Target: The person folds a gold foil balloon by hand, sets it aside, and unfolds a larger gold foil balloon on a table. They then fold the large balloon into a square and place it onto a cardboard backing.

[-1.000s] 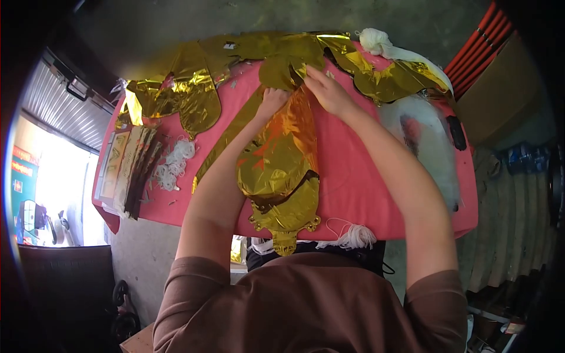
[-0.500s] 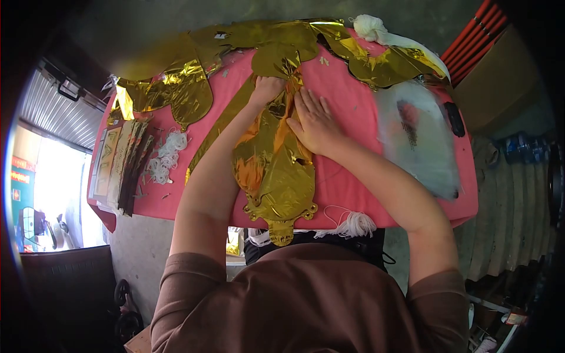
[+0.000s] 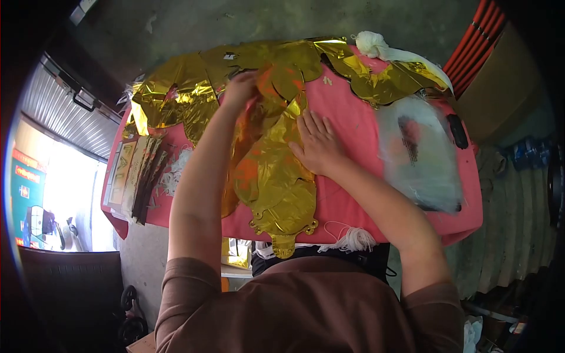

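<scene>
A flat, uninflated gold foil balloon point(image 3: 279, 194) lies lengthwise down the middle of the table, its narrow tab hanging over the near edge. My right hand point(image 3: 318, 141) rests flat on its right edge and the pink cloth, fingers spread. Up and to the left, my left hand point(image 3: 240, 89) is curled at the upper part of the foil, slightly blurred; its fingers look closed on a fold. The foil beside that arm is creased and shows orange reflections. More gold foil pieces point(image 3: 176, 79) lie along the far edge.
On the pink tablecloth point(image 3: 347, 194), a printed card stack point(image 3: 132, 176) and white string point(image 3: 175, 170) lie left. Clear plastic bags point(image 3: 421, 156) and a black object point(image 3: 457, 131) lie right. String bundles sit at the near edge point(image 3: 356, 238) and far edge point(image 3: 371, 44).
My left hand has moved up and left from the balloon's centre, and the foil on that side has shifted. My right hand stays flat at the right edge. The view has tilted slightly.
</scene>
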`<state>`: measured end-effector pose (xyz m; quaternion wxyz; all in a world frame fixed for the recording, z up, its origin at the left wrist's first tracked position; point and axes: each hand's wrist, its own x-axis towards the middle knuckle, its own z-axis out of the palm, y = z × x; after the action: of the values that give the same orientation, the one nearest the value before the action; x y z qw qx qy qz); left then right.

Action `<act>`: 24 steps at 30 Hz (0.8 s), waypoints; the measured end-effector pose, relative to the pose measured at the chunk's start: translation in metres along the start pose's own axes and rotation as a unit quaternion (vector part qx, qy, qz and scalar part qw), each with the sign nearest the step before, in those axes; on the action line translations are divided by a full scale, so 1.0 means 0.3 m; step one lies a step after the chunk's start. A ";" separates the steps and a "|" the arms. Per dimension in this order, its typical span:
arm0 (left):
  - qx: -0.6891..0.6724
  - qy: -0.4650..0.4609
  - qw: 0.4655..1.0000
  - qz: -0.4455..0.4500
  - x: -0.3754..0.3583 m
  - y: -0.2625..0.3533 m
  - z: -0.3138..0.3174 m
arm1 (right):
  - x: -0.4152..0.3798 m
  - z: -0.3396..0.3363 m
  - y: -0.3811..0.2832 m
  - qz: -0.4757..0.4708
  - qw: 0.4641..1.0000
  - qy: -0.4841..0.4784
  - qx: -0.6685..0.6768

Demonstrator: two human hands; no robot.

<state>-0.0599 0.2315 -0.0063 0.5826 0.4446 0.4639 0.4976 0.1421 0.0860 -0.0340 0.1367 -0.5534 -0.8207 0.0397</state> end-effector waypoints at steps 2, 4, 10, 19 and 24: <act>0.047 0.072 0.994 0.068 0.041 0.032 -0.061 | -0.002 -0.002 0.000 -0.001 1.000 0.000 0.002; 0.092 0.145 0.976 0.135 0.058 0.036 -0.064 | -0.001 -0.005 0.000 -0.004 1.000 -0.001 0.003; 0.546 -0.115 0.720 0.412 -0.007 -0.089 0.068 | -0.002 0.009 0.005 -0.013 0.999 0.030 0.011; 0.617 -0.130 0.712 0.308 -0.046 -0.104 0.161 | -0.003 -0.004 0.000 -0.012 1.000 0.021 -0.002; 0.612 -0.128 0.721 0.297 -0.043 -0.098 0.185 | -0.003 -0.009 -0.002 -0.008 1.000 0.011 -0.008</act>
<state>-0.0015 0.2123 -0.0243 0.0597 0.8791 0.4324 0.1913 0.1425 0.0849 -0.0314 0.1413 -0.5482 -0.8239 0.0259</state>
